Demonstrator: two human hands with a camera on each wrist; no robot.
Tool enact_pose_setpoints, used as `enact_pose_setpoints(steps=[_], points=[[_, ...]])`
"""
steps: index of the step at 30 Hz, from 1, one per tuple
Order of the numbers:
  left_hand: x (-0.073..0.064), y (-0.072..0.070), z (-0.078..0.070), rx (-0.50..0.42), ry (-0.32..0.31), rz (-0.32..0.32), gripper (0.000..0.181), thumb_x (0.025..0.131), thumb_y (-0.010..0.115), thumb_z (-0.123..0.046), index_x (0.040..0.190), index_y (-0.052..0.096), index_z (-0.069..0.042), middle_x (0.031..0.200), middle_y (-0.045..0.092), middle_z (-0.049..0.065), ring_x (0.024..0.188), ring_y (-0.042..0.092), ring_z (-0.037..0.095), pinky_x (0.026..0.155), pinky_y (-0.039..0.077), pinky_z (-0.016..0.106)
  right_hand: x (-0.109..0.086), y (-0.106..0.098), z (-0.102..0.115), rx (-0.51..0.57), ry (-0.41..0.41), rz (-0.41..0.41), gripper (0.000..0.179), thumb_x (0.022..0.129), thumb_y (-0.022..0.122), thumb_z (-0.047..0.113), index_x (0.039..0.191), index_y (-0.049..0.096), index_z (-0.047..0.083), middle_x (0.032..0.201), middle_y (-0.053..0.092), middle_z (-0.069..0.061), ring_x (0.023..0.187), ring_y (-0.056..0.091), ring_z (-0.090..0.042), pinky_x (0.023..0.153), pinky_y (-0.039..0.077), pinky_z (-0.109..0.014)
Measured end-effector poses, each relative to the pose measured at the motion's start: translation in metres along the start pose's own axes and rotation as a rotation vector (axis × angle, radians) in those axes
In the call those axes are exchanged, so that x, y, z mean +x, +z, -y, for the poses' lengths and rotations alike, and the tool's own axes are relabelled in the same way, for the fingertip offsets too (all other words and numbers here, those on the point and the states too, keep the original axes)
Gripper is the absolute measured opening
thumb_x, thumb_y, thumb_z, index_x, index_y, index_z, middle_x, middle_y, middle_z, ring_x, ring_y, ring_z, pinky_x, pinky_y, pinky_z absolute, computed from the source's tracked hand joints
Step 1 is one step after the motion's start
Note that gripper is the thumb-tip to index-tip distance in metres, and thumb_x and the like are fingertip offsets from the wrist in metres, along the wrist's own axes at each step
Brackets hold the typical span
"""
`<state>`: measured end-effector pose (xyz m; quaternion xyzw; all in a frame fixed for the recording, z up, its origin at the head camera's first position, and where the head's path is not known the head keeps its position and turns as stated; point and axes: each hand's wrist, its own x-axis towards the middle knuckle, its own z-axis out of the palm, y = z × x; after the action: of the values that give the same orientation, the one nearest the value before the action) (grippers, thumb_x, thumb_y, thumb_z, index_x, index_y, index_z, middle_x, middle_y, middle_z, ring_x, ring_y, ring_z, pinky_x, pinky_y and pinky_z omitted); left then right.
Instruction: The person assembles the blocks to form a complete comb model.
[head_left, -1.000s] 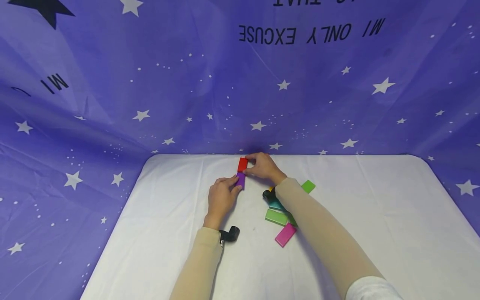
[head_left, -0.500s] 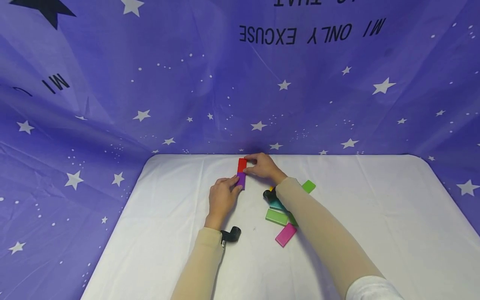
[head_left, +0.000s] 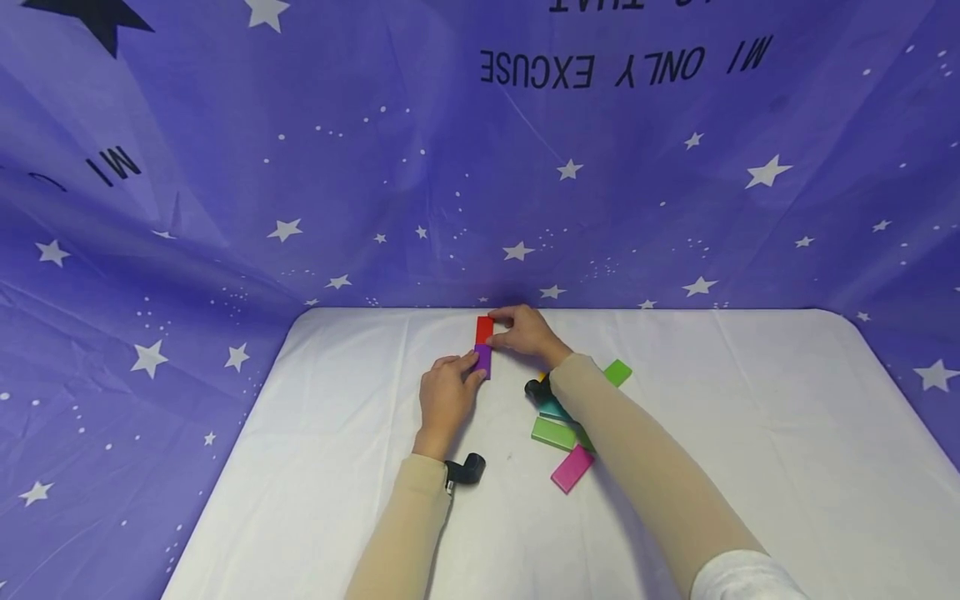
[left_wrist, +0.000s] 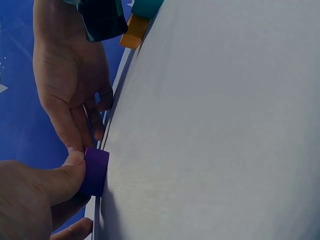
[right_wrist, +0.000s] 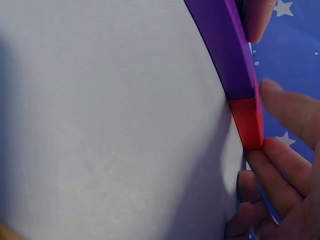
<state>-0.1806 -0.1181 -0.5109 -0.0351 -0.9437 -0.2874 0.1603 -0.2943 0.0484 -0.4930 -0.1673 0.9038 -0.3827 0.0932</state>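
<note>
A purple block (head_left: 483,362) and a red block (head_left: 485,330) lie end to end on the white tabletop near its far edge, the red one farther away. My left hand (head_left: 444,396) pinches the purple block by its sides; in the left wrist view its thumb (left_wrist: 70,177) rests along the block's edge. My right hand (head_left: 525,333) holds the red block from the right. In the right wrist view a fingertip touches the end of the red block (right_wrist: 247,124), and the thumb is by its side. The two blocks meet there with no visible gap.
To the right, partly under my right forearm, lie loose blocks: a pink one (head_left: 572,468), a light green one (head_left: 553,434), a teal one (head_left: 553,410) and another green one (head_left: 618,372). An orange block (left_wrist: 134,32) shows in the left wrist view. A purple starry cloth (head_left: 517,167) hangs behind the table.
The red block, slightly slanted a second ago, now lines up straight with the purple block. Both hands keep nearly the same place and grip.
</note>
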Motion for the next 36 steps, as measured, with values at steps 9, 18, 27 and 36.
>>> enact_pose_setpoints(steps=[9, 18, 27, 36], points=[[0.005, -0.003, 0.004, -0.012, 0.018, 0.047, 0.039, 0.088, 0.079, -0.028, 0.123, 0.074, -0.011, 0.113, 0.074, 0.012, 0.109, 0.067, 0.033, 0.093, 0.051, 0.051, -0.005, -0.001, 0.002, 0.006, -0.002, -0.005, 0.062, 0.082, 0.083, 0.027, 0.137, 0.063, 0.007, 0.133, 0.065, -0.013, 0.116, 0.059, -0.029, 0.103, 0.047, -0.042], [0.032, -0.027, 0.015, -0.146, 0.03, 0.189, 0.043, 0.094, 0.073, -0.026, 0.133, 0.067, -0.008, 0.134, 0.066, 0.008, 0.128, 0.057, 0.032, 0.111, 0.041, 0.046, -0.029, -0.033, -0.001, 0.075, 0.021, -0.066, 0.054, 0.087, 0.079, 0.024, 0.135, 0.063, 0.006, 0.133, 0.064, -0.012, 0.116, 0.061, -0.031, 0.097, 0.05, -0.045], [0.053, -0.033, 0.029, -0.148, 0.147, 0.394, 0.056, 0.097, 0.068, -0.031, 0.145, 0.054, -0.008, 0.152, 0.049, 0.004, 0.142, 0.042, 0.029, 0.119, 0.029, 0.044, -0.07, -0.064, -0.012, 0.023, -0.043, -0.024, 0.052, 0.091, 0.076, 0.023, 0.137, 0.062, 0.006, 0.135, 0.063, -0.013, 0.117, 0.06, -0.032, 0.098, 0.05, -0.05], [0.063, -0.028, 0.034, -0.164, 0.237, 0.476, 0.058, 0.098, 0.067, -0.031, 0.148, 0.05, -0.007, 0.158, 0.041, 0.004, 0.146, 0.035, 0.033, 0.121, 0.025, 0.046, -0.11, -0.076, -0.03, -0.051, -0.131, 0.113, 0.053, 0.089, 0.077, 0.016, 0.139, 0.06, 0.009, 0.136, 0.063, -0.011, 0.122, 0.057, -0.033, 0.103, 0.046, -0.055]])
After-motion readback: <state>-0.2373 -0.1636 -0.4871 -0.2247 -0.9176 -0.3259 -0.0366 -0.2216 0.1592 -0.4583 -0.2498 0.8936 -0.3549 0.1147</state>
